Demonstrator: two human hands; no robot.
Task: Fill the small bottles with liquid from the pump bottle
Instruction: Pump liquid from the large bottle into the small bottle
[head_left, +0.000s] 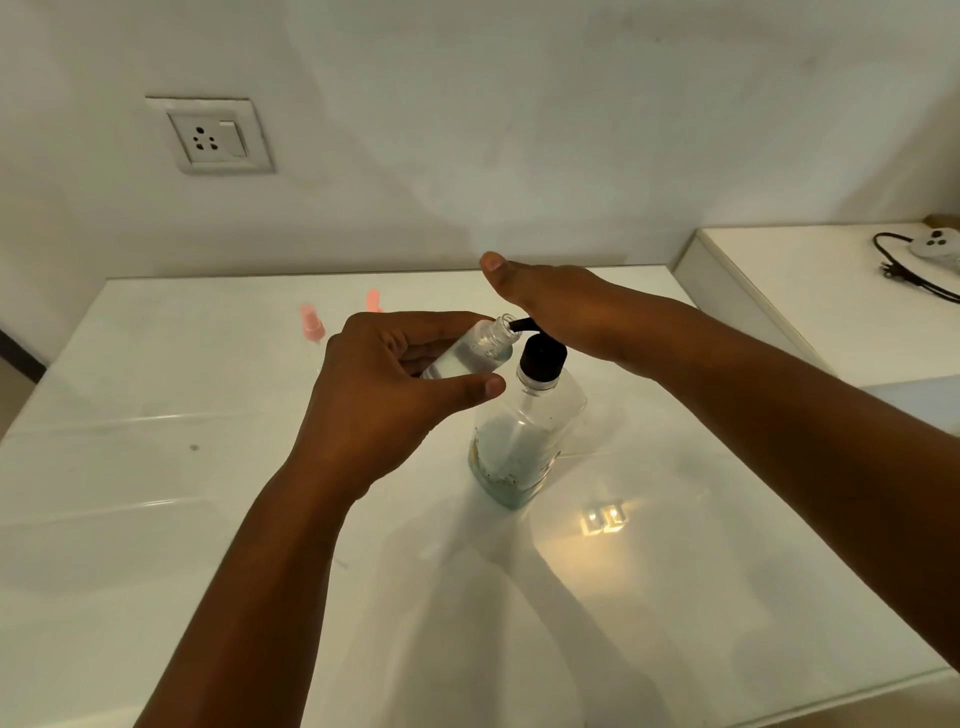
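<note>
White wall and a glossy white bench (156, 467) filled the head view, with a wall socket (210, 136) up on the left and a raised shelf (810, 291) at the right that carried a cable and plug (919, 254). Two pink caps (312, 323) lay blurred at the far side of the bench, well apart from the work.

Near the middle stood the pump bottle (524, 441), clear-walled, with a black collar and a low pool of bluish liquid at its base. The left hand (395, 395) gripped a small bottle (467, 353), fingers and thumb curled round its body, tilting it so that its open neck met the tip of the black nozzle (522, 325). The small bottle looked partly filled. The right hand (561, 312) lay flat over the pump head with fingers straight, pressing rather than gripping; the pump head itself was hidden beneath the palm.

The step in hand seemed to be pumping liquid into the tilted bottle. To do it well, the neck probably had to stay right against the nozzle tip, since a narrow mouth leaves little margin for a stray squirt. Slow, full presses straight down would likely keep the tall bottle from rocking on the slick bench. With so little liquid left, the pump might spit air, so a steady left-hand hold mattered.
</note>
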